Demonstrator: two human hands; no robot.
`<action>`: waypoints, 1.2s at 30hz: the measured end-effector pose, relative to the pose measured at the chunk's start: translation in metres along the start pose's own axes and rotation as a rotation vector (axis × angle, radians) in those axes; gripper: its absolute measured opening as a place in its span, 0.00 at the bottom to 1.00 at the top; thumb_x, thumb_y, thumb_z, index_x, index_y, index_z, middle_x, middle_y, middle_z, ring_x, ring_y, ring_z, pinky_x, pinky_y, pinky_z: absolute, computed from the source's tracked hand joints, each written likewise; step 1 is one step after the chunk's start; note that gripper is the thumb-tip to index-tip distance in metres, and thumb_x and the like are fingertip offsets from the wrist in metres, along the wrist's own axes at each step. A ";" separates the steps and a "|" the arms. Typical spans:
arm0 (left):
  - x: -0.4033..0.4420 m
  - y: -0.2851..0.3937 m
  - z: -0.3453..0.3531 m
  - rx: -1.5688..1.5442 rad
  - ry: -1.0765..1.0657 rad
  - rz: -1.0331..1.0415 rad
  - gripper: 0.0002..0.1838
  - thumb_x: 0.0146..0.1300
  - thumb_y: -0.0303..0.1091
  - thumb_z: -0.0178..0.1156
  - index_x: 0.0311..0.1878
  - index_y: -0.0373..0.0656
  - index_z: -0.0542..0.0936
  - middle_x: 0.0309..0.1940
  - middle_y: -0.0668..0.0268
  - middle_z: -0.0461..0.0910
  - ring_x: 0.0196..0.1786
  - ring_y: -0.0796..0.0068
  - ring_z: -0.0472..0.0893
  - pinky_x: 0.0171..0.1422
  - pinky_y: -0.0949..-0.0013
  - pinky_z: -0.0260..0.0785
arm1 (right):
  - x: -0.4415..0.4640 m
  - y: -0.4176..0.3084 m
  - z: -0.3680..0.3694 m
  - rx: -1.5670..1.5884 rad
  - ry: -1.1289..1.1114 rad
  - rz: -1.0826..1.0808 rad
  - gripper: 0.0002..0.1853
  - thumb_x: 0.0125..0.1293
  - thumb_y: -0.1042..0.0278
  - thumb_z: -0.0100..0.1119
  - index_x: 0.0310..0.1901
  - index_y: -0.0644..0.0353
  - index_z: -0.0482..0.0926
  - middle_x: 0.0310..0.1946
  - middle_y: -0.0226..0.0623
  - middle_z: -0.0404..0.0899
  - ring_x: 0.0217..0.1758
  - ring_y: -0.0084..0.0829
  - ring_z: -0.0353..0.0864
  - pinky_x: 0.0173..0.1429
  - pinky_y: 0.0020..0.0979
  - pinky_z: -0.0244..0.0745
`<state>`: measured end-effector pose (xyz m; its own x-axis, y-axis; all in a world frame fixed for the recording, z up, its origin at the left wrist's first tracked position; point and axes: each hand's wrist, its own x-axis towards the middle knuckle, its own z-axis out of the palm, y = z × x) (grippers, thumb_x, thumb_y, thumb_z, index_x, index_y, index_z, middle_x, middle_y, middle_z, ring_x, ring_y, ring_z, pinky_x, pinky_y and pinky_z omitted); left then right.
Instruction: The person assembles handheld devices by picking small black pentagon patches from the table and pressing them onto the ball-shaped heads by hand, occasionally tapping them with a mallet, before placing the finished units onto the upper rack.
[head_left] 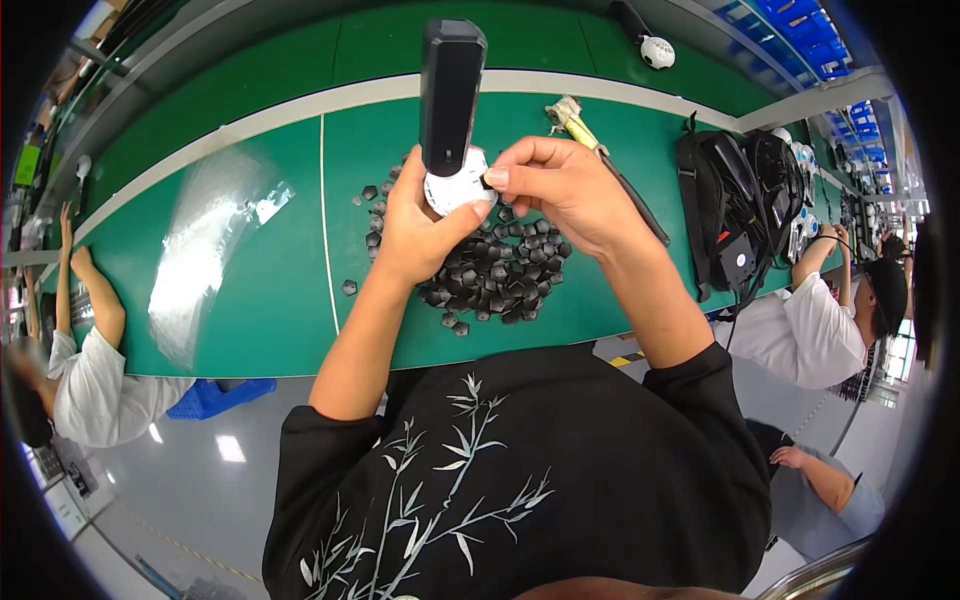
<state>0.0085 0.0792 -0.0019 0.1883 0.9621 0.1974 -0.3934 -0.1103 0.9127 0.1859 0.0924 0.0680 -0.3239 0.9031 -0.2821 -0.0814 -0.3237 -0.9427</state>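
My left hand (pixel 420 230) is wrapped round a round white piece (pixel 455 188) with small dark slots, joined to a thick black handle (pixel 453 95) that points away from me. My right hand (pixel 560 185) is closed in a pinch at the white piece's right edge, with a small dark piece between thumb and forefinger. Beneath both hands, a pile of small black pentagonal pieces (pixel 495 275) lies spread on the green table (pixel 270 320).
Clear plastic bags (pixel 205 250) lie to the left. A roll of yellowish tape (pixel 570 118) and a dark rod (pixel 635 195) are at the right, beside a black backpack (pixel 720 210). A white ball-shaped piece (pixel 657 52) lies at the back. Other people sit on both sides.
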 end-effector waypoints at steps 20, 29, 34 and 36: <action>0.000 -0.008 -0.008 -0.325 -0.018 -0.176 0.20 0.62 0.30 0.53 0.57 0.33 0.72 0.44 0.49 0.79 0.37 0.62 0.82 0.34 0.68 0.76 | -0.016 0.044 -0.039 -0.271 0.159 -0.079 0.07 0.63 0.75 0.62 0.42 0.64 0.78 0.32 0.34 0.76 0.32 0.22 0.75 0.37 0.23 0.71; 0.003 -0.007 -0.003 -0.337 0.010 -0.194 0.21 0.66 0.34 0.53 0.58 0.31 0.70 0.44 0.46 0.79 0.37 0.59 0.82 0.29 0.67 0.77 | -0.019 0.072 -0.036 -1.153 0.219 -0.363 0.08 0.62 0.72 0.61 0.41 0.65 0.82 0.33 0.39 0.77 0.34 0.34 0.77 0.40 0.30 0.74; 0.006 -0.007 -0.002 -0.170 0.090 -0.147 0.23 0.67 0.35 0.56 0.60 0.29 0.69 0.44 0.47 0.79 0.39 0.60 0.83 0.33 0.66 0.80 | -0.008 0.083 -0.022 -1.391 0.165 -0.474 0.07 0.61 0.70 0.60 0.37 0.65 0.81 0.32 0.41 0.77 0.33 0.40 0.77 0.40 0.34 0.75; 0.006 -0.009 -0.004 -0.073 0.142 -0.131 0.25 0.68 0.36 0.57 0.62 0.28 0.68 0.45 0.47 0.79 0.40 0.60 0.83 0.35 0.66 0.81 | -0.005 0.086 -0.017 -1.554 0.114 -0.456 0.07 0.61 0.69 0.59 0.35 0.65 0.80 0.31 0.42 0.76 0.33 0.42 0.77 0.40 0.35 0.76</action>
<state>0.0091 0.0866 -0.0101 0.1155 0.9931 0.0212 -0.4387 0.0319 0.8981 0.1969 0.0648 -0.0143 -0.4673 0.8770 0.1120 0.8565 0.4805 -0.1887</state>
